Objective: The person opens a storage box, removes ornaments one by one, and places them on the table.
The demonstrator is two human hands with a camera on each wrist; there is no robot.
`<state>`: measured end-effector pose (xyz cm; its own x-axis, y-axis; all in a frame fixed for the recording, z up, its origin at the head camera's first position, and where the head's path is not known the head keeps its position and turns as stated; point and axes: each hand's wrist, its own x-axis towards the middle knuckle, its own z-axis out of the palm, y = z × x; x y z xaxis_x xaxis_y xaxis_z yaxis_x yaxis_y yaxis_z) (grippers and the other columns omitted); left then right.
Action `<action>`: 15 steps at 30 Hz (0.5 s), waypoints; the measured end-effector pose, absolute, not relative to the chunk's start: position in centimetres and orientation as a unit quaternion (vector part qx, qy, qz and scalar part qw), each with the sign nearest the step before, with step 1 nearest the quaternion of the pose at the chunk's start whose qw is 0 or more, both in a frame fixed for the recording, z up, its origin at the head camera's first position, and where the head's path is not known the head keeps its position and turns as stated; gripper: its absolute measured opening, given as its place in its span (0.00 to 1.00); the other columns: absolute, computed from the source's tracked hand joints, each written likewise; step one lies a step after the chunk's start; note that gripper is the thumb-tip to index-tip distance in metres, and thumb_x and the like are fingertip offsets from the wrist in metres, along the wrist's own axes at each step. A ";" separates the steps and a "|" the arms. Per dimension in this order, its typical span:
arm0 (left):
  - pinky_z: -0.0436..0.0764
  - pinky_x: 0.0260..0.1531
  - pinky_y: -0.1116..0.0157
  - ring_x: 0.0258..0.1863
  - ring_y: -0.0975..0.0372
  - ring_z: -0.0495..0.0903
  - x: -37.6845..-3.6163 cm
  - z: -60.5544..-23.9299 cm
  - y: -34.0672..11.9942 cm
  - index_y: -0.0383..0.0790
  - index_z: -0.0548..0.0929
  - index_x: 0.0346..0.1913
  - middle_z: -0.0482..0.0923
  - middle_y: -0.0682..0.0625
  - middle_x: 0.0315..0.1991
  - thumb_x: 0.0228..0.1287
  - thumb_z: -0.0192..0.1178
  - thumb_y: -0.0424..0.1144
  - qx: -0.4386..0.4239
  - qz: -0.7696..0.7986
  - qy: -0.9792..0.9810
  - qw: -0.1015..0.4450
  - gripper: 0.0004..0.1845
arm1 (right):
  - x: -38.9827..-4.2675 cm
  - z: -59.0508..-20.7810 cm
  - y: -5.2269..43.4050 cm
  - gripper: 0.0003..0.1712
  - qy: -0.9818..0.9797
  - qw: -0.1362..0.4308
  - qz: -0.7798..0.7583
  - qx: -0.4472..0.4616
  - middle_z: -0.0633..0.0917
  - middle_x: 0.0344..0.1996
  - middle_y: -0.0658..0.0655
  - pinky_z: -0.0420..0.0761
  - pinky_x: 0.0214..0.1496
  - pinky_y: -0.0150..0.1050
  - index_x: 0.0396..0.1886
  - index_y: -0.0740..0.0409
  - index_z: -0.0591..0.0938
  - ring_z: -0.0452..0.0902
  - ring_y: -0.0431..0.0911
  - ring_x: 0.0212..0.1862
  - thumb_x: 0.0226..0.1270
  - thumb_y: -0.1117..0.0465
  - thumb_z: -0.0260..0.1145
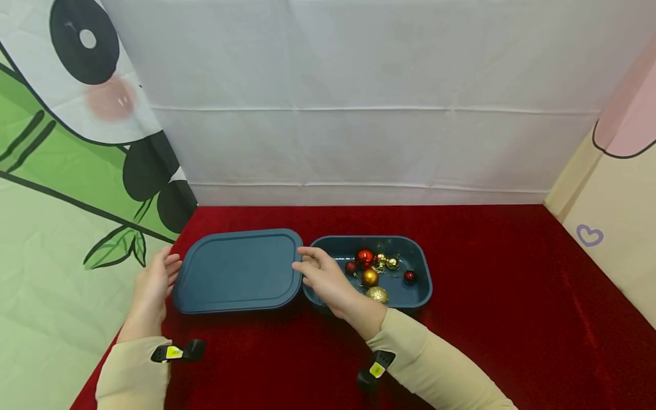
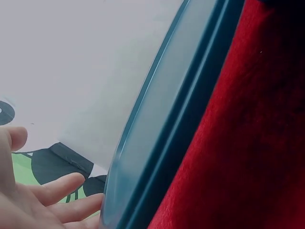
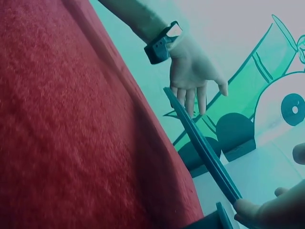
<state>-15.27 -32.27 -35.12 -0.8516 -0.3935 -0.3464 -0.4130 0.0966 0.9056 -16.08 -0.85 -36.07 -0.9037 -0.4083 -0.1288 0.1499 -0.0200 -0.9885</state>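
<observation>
A blue-grey lid [image 1: 236,270] with rounded corners lies flat at the left of the red cloth. My left hand [image 1: 154,282] is beside its left edge, palm turned inward; straight fingertips [image 2: 90,205] come right up to the rim in the left wrist view. On the opposite side, my right hand [image 1: 333,282] has its fingertips at the lid's right edge, its fingers extended and slightly bent. Neither thumb curls over the lid. Behind the right hand stands an open blue-grey box [image 1: 422,279], its left front part hidden by that hand.
Inside the box lie several baubles, among them a shiny red ball [image 1: 364,258], a gold ball [image 1: 369,277] and a glittery gold ball [image 1: 377,294]. Red cloth [image 1: 502,296] covers the table. A pale curtain [image 1: 359,148] hangs behind, with a printed cartoon sheet [image 1: 61,245] at the left.
</observation>
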 end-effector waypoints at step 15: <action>0.50 0.73 0.58 0.73 0.53 0.51 -15.5 -35.6 -33.6 0.37 0.57 0.72 0.51 0.41 0.74 0.67 0.35 0.66 -0.299 0.616 0.729 -0.021 0.42 | -15.8 -35.8 -3.6 0.34 0.595 0.244 -0.763 -0.061 0.54 0.73 0.57 0.54 0.73 0.52 0.71 0.55 0.58 0.47 0.53 0.74 0.69 0.54 0.57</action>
